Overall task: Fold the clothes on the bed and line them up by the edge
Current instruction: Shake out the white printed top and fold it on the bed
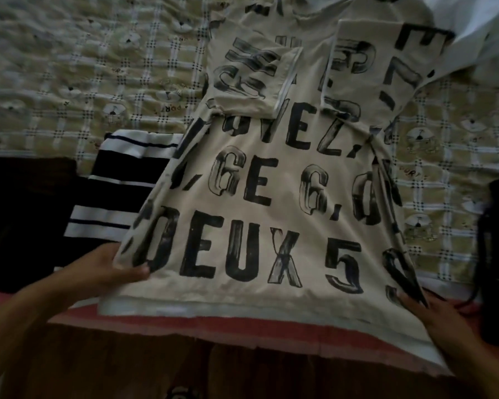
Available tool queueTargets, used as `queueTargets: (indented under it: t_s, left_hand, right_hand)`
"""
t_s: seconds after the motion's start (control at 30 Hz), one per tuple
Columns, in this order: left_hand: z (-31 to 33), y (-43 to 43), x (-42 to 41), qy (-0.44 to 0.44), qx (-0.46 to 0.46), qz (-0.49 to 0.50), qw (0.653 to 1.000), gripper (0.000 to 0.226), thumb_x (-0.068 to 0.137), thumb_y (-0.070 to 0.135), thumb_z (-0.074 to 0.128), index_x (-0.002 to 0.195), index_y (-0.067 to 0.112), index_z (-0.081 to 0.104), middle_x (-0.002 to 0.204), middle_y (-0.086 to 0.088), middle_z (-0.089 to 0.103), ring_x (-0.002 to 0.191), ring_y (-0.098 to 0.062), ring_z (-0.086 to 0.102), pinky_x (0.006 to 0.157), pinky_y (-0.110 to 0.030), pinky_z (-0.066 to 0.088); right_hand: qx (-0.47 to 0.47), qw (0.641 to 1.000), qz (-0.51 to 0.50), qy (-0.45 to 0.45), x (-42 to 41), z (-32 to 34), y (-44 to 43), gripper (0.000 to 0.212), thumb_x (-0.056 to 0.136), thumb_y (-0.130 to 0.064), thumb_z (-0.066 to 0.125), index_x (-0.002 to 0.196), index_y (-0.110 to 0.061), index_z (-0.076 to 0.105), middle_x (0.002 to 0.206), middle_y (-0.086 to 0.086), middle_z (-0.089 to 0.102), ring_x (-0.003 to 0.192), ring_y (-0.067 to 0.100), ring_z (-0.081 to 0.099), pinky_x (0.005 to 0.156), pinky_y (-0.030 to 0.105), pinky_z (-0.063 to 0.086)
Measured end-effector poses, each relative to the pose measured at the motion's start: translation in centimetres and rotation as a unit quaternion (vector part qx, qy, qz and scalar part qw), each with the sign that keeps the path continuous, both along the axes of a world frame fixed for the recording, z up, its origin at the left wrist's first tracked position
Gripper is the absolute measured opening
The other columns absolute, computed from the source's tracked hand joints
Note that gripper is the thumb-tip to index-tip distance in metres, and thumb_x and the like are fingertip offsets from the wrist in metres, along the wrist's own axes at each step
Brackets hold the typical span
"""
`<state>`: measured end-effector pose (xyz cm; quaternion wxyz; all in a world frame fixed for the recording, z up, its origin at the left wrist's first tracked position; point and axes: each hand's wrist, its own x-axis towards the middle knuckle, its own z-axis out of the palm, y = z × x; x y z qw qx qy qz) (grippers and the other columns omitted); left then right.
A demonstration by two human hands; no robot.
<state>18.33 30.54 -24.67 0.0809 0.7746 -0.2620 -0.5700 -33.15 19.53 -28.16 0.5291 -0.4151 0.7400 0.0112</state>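
The shirt runs lengthwise toward the frame's top, both hands (left hand, right hand) clamped on its near hem corners.

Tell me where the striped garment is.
In the head view, the striped garment lies left of the lettered shirt, beside a black garment near the bed's edge.

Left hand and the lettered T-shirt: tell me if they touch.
Touching. The head view shows the left hand pinching the lettered T-shirt at its lower left corner.
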Motion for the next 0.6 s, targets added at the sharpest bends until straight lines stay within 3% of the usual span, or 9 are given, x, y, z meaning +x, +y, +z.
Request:
queueTargets:
  t_s: [0.07,0.13,0.2,0.27,0.33,0.4,0.5,0.6]
  left_hand:
    - [-1.1,1.5,0.4,-0.105,-0.003,-0.064,0.992,0.017,0.083,0.032,0.074,0.098,0.033,0.064,0.092,0.006,0.071,0.087,-0.014,0.068,0.068,-0.028,0.053]
    - [-2.1,2.5,1.0,-0.209,0.027,-0.108,0.972,0.022,0.083,0.048,0.071,0.096,0.033,0.061,0.087,0.008,0.068,0.075,-0.011,0.067,0.065,-0.035,0.056]
    - [-2.6,1.7,1.4,-0.290,0.026,-0.123,0.949,0.029,0.080,0.051,0.072,0.092,0.029,0.056,0.080,0.005,0.066,0.066,-0.013,0.065,0.062,-0.038,0.057]
    - [-2.8,-1.4,1.5,-0.348,-0.044,-0.113,0.930,0.034,0.079,0.042,0.075,0.098,0.020,0.057,0.089,-0.002,0.066,0.074,-0.019,0.062,0.066,-0.039,0.055]
    - [-2.5,-6.5,0.6,-0.375,-0.125,-0.131,0.909,0.041,0.080,0.037,0.076,0.109,0.013,0.059,0.102,-0.007,0.063,0.091,-0.025,0.058,0.075,-0.041,0.053]
    - [-2.1,-12.7,-0.6,-0.356,-0.199,-0.136,0.903,0.036,0.084,0.034,0.072,0.110,0.013,0.059,0.102,-0.003,0.057,0.098,-0.023,0.054,0.079,-0.040,0.049]
    - [-3.1,-22.3,-2.4,-0.343,-0.290,-0.153,0.881,0.031,0.088,0.032,0.067,0.110,0.012,0.058,0.108,-0.006,0.057,0.104,-0.026,0.052,0.084,-0.039,0.043]
    - [-5.1,-31.2,-3.4,-0.361,-0.302,-0.174,0.865,0.037,0.090,0.040,0.062,0.117,0.017,0.056,0.120,-0.009,0.055,0.111,-0.026,0.049,0.089,-0.039,0.042]
  right_hand:
    - [0.027,0.994,0.097,0.042,-0.5,-1.0,0.0,0.009,0.089,-0.022,0.068,0.085,-0.016,0.074,0.096,0.015,0.072,0.089,0.027,0.065,0.089,0.049,0.048]
    - [0.079,0.977,0.180,0.088,-0.7,-1.7,-0.8,0.005,0.083,-0.019,0.076,0.079,-0.021,0.074,0.087,0.010,0.074,0.087,0.028,0.067,0.084,0.044,0.051]
    - [0.048,0.974,0.183,0.126,-0.4,-2.0,-2.8,0.012,0.081,-0.018,0.076,0.075,-0.022,0.066,0.077,0.006,0.068,0.078,0.026,0.064,0.072,0.037,0.050]
    - [-0.044,0.979,0.124,0.158,1.1,-1.4,-6.1,0.017,0.083,-0.025,0.074,0.087,-0.019,0.059,0.085,0.006,0.063,0.076,0.020,0.059,0.067,0.034,0.048]
    - [-0.107,0.985,0.071,0.119,3.2,-0.8,-10.5,0.029,0.086,-0.025,0.072,0.107,-0.017,0.054,0.094,0.007,0.062,0.077,0.017,0.059,0.061,0.031,0.046]
    - [-0.171,0.979,0.055,0.094,5.5,-0.5,-15.8,0.045,0.086,-0.028,0.071,0.123,-0.018,0.048,0.100,0.006,0.058,0.083,0.019,0.059,0.063,0.031,0.047]
    - [-0.305,0.944,0.071,0.103,9.4,-0.1,-24.2,0.061,0.081,-0.032,0.075,0.132,-0.018,0.043,0.121,0.011,0.052,0.103,0.023,0.054,0.078,0.037,0.050]
    - [-0.411,0.894,0.107,0.143,12.5,0.9,-32.0,0.070,0.077,-0.029,0.079,0.134,-0.016,0.041,0.133,0.014,0.042,0.114,0.027,0.047,0.087,0.035,0.045]
